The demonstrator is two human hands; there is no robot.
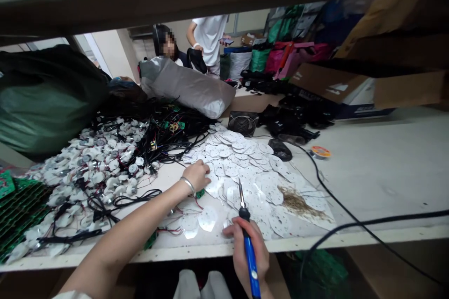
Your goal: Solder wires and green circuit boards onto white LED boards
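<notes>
My left hand [197, 175], with a silver bangle on its wrist, rests on a heap of white perforated sheets [238, 161] and holds nothing visible. My right hand [247, 247] grips a blue soldering iron [249, 247], its thin metal tip [241, 195] pointing up over the sheets near the table's front edge. Brown fibrous debris [296, 202] lies on the sheets to the right. A small green circuit board [200, 193] sits just below my left hand. Left of my forearm spreads a large pile of white round parts [94, 173] tangled with black and red wires.
The white table [372, 173] holds a solder spool [320, 152], a small fan [242, 124], black cables and green boards [21, 210]. A grey bag [185, 86] and a cardboard box [333, 86] stand behind. Two people [209, 39] stand beyond, and a shelf beam crosses overhead.
</notes>
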